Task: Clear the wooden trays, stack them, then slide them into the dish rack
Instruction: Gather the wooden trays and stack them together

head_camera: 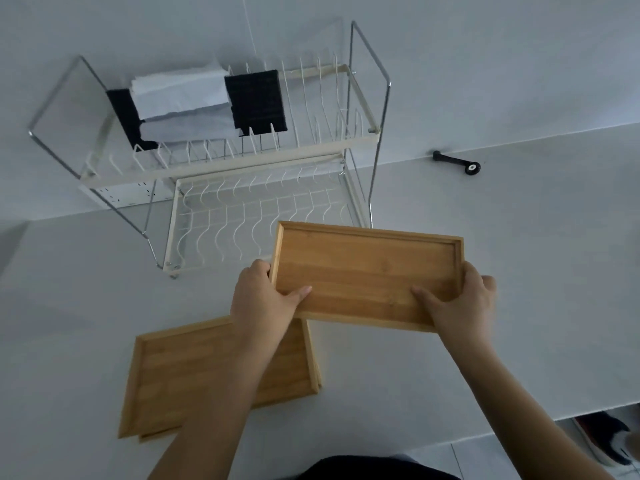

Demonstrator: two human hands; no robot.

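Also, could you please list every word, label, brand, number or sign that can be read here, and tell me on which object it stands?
None: no readable text appears in this view.
Held tray: plain wood, no marking.
Trays on the table: plain wood, no marking.
Dish rack: no label visible.
Folded cloths in its upper tier: no print visible.
Small black object by the wall: too small to tell.

Trays [367,271] are matt, grainy wood. The dish rack [221,161] mixes shiny chrome tubing and cream-coated wire, and the desk [519,271] is smooth matt white.

White wall [485,46], white table [519,271], pale tiled floor [485,459]
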